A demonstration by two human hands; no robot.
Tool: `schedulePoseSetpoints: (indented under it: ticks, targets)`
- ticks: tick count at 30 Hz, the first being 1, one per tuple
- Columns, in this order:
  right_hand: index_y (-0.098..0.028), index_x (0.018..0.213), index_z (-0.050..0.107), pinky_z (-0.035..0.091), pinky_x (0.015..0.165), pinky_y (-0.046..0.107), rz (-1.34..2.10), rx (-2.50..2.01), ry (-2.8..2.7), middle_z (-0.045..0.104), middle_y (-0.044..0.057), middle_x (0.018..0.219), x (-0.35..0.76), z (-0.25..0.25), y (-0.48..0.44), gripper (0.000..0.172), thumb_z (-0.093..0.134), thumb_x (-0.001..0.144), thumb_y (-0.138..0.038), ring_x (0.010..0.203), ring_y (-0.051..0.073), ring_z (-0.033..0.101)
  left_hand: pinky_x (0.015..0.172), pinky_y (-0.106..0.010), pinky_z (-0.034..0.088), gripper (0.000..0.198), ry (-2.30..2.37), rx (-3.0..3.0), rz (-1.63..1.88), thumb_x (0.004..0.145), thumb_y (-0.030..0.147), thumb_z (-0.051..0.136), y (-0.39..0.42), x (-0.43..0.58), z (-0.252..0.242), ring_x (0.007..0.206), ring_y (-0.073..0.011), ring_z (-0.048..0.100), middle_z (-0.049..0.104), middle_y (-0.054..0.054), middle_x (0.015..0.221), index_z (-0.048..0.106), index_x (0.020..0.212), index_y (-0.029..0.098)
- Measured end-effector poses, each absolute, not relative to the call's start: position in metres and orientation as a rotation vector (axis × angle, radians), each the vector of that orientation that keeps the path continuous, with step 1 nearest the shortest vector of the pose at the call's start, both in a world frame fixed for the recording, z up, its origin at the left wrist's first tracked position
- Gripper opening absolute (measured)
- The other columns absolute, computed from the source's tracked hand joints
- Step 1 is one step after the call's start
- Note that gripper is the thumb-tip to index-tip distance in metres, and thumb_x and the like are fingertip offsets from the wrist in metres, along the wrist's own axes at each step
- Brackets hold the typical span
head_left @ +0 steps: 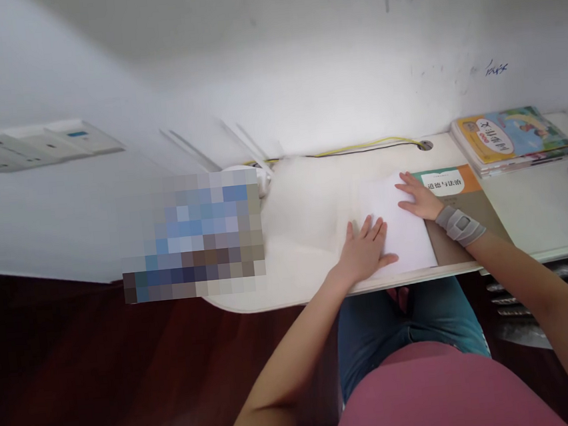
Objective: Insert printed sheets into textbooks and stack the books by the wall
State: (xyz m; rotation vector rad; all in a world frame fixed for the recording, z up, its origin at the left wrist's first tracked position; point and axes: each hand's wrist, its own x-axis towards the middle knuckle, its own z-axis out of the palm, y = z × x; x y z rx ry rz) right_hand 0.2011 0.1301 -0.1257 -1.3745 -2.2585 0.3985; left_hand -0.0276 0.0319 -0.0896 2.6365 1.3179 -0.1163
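A white sheet of paper (407,244) lies on the desk, partly over a textbook (450,224) with a green, orange and brown cover. My left hand (367,252) rests flat on the paper's left part, fingers spread. At the paper's upper right edge, my right hand (418,199) lies with its fingers apart, its palm beside the textbook's title panel. A grey wrap circles my right wrist. Neither hand grips anything. The paper's left edge blends into the pale desk, so I cannot tell exactly where it ends.
The white desk (289,266) stands against the wall and has a rounded left corner. A stack of books (518,137) sits at the back right. Yellow and black cables (358,147) run to a hole at the back. A white router with antennas (263,178) stands left, near a blurred-out object.
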Motion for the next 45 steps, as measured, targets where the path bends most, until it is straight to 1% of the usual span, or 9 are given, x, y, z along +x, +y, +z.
schedulePoseSetpoints:
  ticks: [4,8,14,20,25,29,38,42,45]
  targets:
    - [-0.015,0.127,0.056,0.026,0.109,0.059,0.350,-1.359,-2.301,0.038,0.013,0.146,0.199,-0.126,0.129,0.053,0.059,0.077,-0.033,0.140,0.033,0.021,0.107,-0.068,0.009,0.073,1.338,2.646,-0.096,0.085,0.061,0.043,0.035,-0.033,-0.090,0.141,-0.0355,0.013,0.029,-0.010,0.151,0.030,0.145,0.022]
    - [-0.014,0.125,0.058,0.028,0.110,0.056,0.330,-1.331,-2.281,0.051,0.012,0.137,0.196,-0.130,0.128,0.050,0.057,0.078,-0.034,0.138,0.032,0.027,0.109,-0.065,0.010,0.071,1.406,2.671,-0.140,0.088,0.059,0.039,0.033,-0.028,-0.087,0.141,-0.0339,0.016,0.031,-0.014,0.150,0.031,0.145,0.017]
    - [-0.015,0.126,0.056,0.026,0.113,0.051,0.369,-1.335,-2.000,0.043,0.011,0.144,0.200,-0.136,0.136,0.049,0.046,0.087,-0.043,0.137,0.028,0.031,0.114,-0.051,0.013,0.082,1.445,2.691,-0.085,0.090,0.064,0.015,0.024,0.011,-0.085,0.142,-0.0268,0.017,0.018,-0.017,0.153,0.019,0.147,0.006]
    - [-0.015,0.131,0.050,0.028,0.113,0.048,0.393,-1.422,-2.017,0.040,0.010,0.145,0.203,-0.137,0.137,0.051,0.046,0.085,-0.035,0.136,0.026,0.033,0.115,-0.042,0.016,0.088,1.437,2.662,-0.114,0.088,0.066,0.018,0.029,0.019,-0.095,0.142,-0.0278,0.014,0.018,-0.022,0.152,0.021,0.145,-0.002]
    - [-0.015,0.129,0.052,0.029,0.112,0.048,0.412,-1.391,-2.129,0.043,0.010,0.143,0.202,-0.133,0.132,0.049,0.049,0.084,-0.033,0.137,0.025,0.031,0.114,-0.055,0.009,0.087,1.448,2.675,-0.176,0.088,0.067,0.017,0.030,0.004,-0.094,0.143,-0.0281,0.013,0.017,-0.018,0.152,0.020,0.146,0.002]
    - [-0.013,0.130,0.051,0.027,0.112,0.050,0.374,-1.403,-2.149,0.040,0.013,0.145,0.201,-0.132,0.132,0.051,0.050,0.083,-0.032,0.138,0.027,0.029,0.111,-0.062,0.008,0.084,1.453,2.657,-0.229,0.088,0.067,0.019,0.035,-0.002,-0.091,0.143,-0.0282,0.010,0.014,-0.015,0.153,0.020,0.147,0.006]
    - [-0.012,0.120,0.060,0.032,0.110,0.046,0.307,-1.411,-2.334,0.049,0.013,0.139,0.196,-0.127,0.127,0.044,0.052,0.081,-0.031,0.135,0.028,0.035,0.110,-0.061,0.013,0.083,1.467,2.633,-0.227,0.090,0.064,0.022,0.021,-0.003,-0.092,0.142,-0.0308,0.012,0.015,-0.019,0.152,0.020,0.146,0.003]
    - [-0.009,0.127,0.055,0.030,0.111,0.047,0.244,-1.420,-2.398,0.044,0.014,0.142,0.194,-0.123,0.123,0.051,0.049,0.084,-0.037,0.137,0.028,0.031,0.109,-0.063,0.013,0.083,1.508,2.626,-0.218,0.088,0.066,0.023,0.020,-0.005,-0.092,0.142,-0.0337,0.009,0.016,-0.016,0.153,0.022,0.146,0.006]
    - [-0.004,0.133,0.046,0.026,0.113,0.046,0.188,-1.442,-2.504,0.036,0.019,0.146,0.190,-0.120,0.120,0.065,0.043,0.087,-0.050,0.139,0.031,0.026,0.109,-0.064,0.012,0.081,1.513,2.637,-0.210,0.089,0.065,0.023,0.021,-0.008,-0.091,0.142,-0.0335,0.010,0.017,-0.017,0.153,0.023,0.147,0.008]
